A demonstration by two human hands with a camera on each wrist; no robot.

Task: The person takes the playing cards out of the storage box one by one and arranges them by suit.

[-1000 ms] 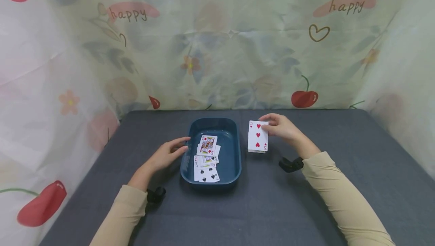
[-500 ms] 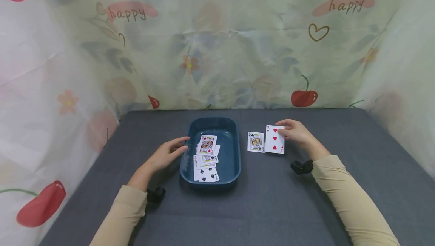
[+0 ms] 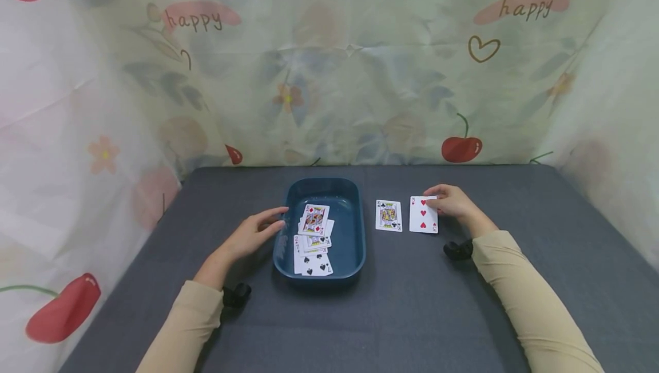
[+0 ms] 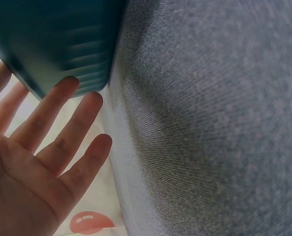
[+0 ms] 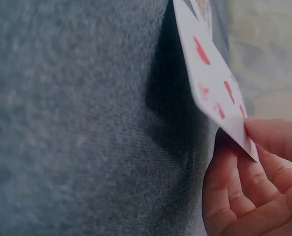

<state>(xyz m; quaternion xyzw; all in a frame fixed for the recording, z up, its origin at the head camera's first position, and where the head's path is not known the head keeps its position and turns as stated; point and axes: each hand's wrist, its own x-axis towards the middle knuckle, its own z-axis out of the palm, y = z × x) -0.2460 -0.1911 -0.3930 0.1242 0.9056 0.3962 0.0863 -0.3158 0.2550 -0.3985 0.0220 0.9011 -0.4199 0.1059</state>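
My right hand [image 3: 453, 204] pinches the three of hearts [image 3: 423, 218] by its upper right corner, thumb on the face and fingers beneath. In the right wrist view the three of hearts [image 5: 215, 73] is tilted, with a dark shadow between it and the cloth. Just left of it the king of clubs [image 3: 388, 215] lies face up on the table. My left hand [image 3: 252, 234] is at the left side of a dark blue tray [image 3: 352, 258], fingers extended. The left wrist view has those fingers [image 4: 72, 132] spread against the tray's ribbed outer wall [image 4: 84, 54].
Several face-up playing cards lie overlapped in the tray's left half, a king of diamonds [image 3: 314, 220] on top and a seven of spades [image 3: 316, 266] lowest. Dark grey cloth covers the table [image 3: 360, 327]. A patterned curtain [image 3: 334, 104] hangs behind and at both sides.
My right hand has carried the three of hearts rightward and lowered it toward the table. The king of clubs, earlier hidden beneath it, is now uncovered. The left hand stays put.
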